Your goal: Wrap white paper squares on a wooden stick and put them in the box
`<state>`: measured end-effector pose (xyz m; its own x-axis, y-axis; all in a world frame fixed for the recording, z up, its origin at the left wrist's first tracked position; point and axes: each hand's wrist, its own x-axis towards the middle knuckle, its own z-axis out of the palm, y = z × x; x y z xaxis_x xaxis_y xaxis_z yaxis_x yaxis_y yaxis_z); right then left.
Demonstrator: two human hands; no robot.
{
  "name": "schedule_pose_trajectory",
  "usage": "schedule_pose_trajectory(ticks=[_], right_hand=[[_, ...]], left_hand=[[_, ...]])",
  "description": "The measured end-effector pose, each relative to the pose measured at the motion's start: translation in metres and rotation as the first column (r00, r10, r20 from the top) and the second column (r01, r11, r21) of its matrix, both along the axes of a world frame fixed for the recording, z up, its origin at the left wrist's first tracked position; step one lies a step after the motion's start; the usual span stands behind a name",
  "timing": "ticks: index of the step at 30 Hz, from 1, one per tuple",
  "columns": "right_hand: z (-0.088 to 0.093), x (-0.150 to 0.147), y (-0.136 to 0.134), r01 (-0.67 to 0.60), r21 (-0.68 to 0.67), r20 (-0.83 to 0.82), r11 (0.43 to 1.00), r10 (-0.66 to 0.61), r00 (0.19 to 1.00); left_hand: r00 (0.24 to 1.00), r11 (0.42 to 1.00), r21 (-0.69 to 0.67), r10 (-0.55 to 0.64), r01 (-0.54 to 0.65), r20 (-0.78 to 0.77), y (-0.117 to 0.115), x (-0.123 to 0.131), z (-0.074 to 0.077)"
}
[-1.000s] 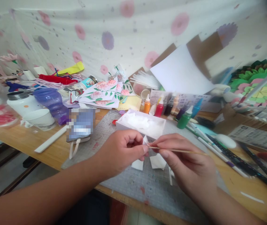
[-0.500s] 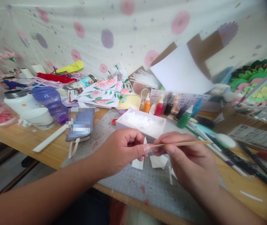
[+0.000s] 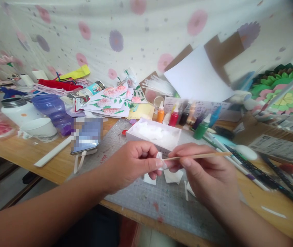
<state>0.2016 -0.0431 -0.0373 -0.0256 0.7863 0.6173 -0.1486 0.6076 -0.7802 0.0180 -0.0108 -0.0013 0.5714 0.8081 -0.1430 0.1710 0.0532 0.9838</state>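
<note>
Between its thumb and fingers, my left hand [image 3: 138, 163] pinches a small piece of white paper [image 3: 161, 161]. My right hand [image 3: 203, 168] is closed on a thin wooden stick [image 3: 200, 156], whose left end touches the white paper. The stick points right, slightly upward. Under the hands lies a grey cutting mat [image 3: 146, 199] with white paper pieces [image 3: 173, 176] on it. Just behind the hands, a white box [image 3: 154, 133] holds soft white material.
Paint bottles [image 3: 174, 116] stand behind the box, with a green one [image 3: 202, 127] nearest. A phone [image 3: 87, 135], white cup [image 3: 39, 128] and purple bottle [image 3: 53, 111] are left. Brushes and pens [image 3: 249, 171] lie right, near a cardboard box [image 3: 277, 140].
The white paper at my left fingertips now looks more crumpled and folded around the stick's tip. Both hands keep nearly the same place; the whole view has shifted slightly.
</note>
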Motion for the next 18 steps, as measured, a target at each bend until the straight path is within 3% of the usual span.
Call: schedule_pose_trajectory(ticks=[6,18], right_hand=[[0.0004,-0.0014,-0.0007,0.026,-0.003,0.000,1.000,-0.026,1.000],[-0.0008,-0.0004,-0.0017,-0.019,-0.018,-0.025,1.000,0.019,1.000]], left_hand=[[0.996,0.994,-0.109,-0.012,0.022,0.093,0.0020,-0.0025,-0.0052],[0.994,0.991,-0.124,-0.026,0.039,0.104,0.0005,-0.0034,-0.0035]])
